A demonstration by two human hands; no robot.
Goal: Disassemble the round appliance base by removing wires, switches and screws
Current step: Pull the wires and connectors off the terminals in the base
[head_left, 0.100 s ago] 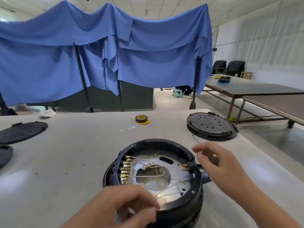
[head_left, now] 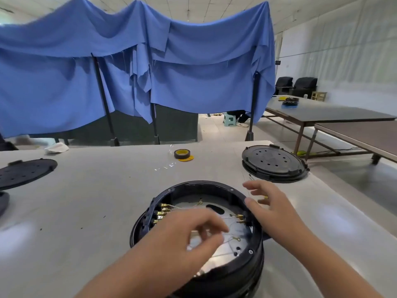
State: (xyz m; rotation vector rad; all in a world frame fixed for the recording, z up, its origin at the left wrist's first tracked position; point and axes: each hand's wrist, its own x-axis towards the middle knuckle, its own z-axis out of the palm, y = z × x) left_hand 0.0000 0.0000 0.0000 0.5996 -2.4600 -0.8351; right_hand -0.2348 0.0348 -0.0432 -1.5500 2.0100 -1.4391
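The left hand (head_left: 189,231) is reaching into the open round appliance base (head_left: 199,235), its fingers curling together over the thin white wires (head_left: 231,239); whether they are actually pinching a wire I cannot tell, as the fingertips are blurring. The right hand (head_left: 270,209) is hovering at the base's right rim with fingers spread apart and relaxed, holding nothing. The base is sitting on the grey table (head_left: 86,201), near its front edge.

A hard tug could be snapping a wire or bending the brass terminals (head_left: 162,212) on the left wall, and with the right hand not clearly bracing it, the base could be sliding.

Further out, a black perforated cover (head_left: 272,163) is lying to the right, a tape roll (head_left: 182,154) behind, and another black cover (head_left: 23,172) far left. The left forearm is hiding the base's near side
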